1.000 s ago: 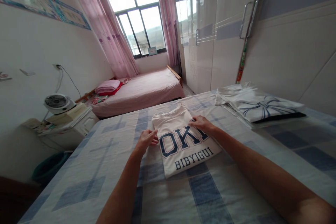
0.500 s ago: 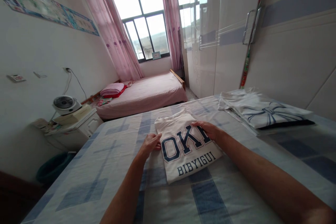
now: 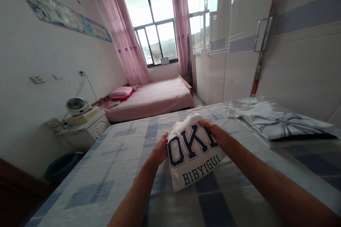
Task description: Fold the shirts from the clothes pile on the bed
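A folded white T-shirt (image 3: 195, 152) with dark block letters is between my two hands, its upper part lifted and bent, its lower edge low over the bed. My left hand (image 3: 160, 149) grips the shirt's left edge, with the fingertips partly behind the cloth. Over the upper right edge, my right hand (image 3: 214, 134) is closed, thumb on top of the printed front and the other fingers hidden underneath. Beneath the shirt spreads a blue-and-white patterned bedsheet (image 3: 106, 170).
To the right lies a pile of folded white clothes (image 3: 282, 120). Behind it stands a glossy wardrobe (image 3: 242, 17). A pink bed (image 3: 160, 94) is under the window. At left are a small fan (image 3: 77, 105) on a white cabinet (image 3: 98, 126) and a dark green tub (image 3: 62, 166).
The shirt was lying flat on the bed; now its upper part is raised and bunched. My left hand has closed in on its left edge. The camera view has shifted slightly.
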A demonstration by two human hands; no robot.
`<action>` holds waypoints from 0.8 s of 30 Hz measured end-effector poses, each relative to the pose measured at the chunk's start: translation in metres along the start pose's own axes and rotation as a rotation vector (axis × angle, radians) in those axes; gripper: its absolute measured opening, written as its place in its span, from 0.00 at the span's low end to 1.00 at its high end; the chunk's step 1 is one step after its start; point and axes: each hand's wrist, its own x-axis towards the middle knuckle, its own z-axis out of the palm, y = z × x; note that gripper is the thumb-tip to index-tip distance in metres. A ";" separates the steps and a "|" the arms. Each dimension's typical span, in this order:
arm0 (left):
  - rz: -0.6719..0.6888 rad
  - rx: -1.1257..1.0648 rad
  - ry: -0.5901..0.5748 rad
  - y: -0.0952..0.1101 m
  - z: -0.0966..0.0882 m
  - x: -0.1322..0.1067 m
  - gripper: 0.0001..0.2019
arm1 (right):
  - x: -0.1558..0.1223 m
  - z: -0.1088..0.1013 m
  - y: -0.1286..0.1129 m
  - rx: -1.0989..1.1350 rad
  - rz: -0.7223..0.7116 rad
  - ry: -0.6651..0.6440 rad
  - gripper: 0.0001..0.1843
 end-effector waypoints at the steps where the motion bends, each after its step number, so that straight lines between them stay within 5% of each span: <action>1: -0.018 -0.019 -0.052 0.000 0.002 -0.002 0.26 | -0.003 0.006 -0.002 -0.010 -0.003 -0.010 0.18; 7: -0.130 -0.145 -0.405 0.000 0.015 -0.022 0.45 | -0.025 0.027 -0.011 -0.025 -0.069 -0.036 0.19; 12: -0.072 -0.146 -0.401 0.007 0.038 -0.042 0.25 | -0.061 0.015 -0.024 -0.034 -0.154 0.003 0.17; 15: -0.037 -0.105 -0.382 0.013 0.061 -0.053 0.23 | -0.098 -0.002 -0.026 -0.202 -0.316 0.040 0.15; 20: -0.113 -0.035 -0.388 0.017 0.111 -0.055 0.17 | -0.147 -0.035 -0.025 -0.416 -0.241 0.167 0.11; 24: -0.048 0.010 -0.428 0.044 0.163 -0.027 0.15 | -0.157 -0.048 -0.074 -0.490 -0.344 0.365 0.14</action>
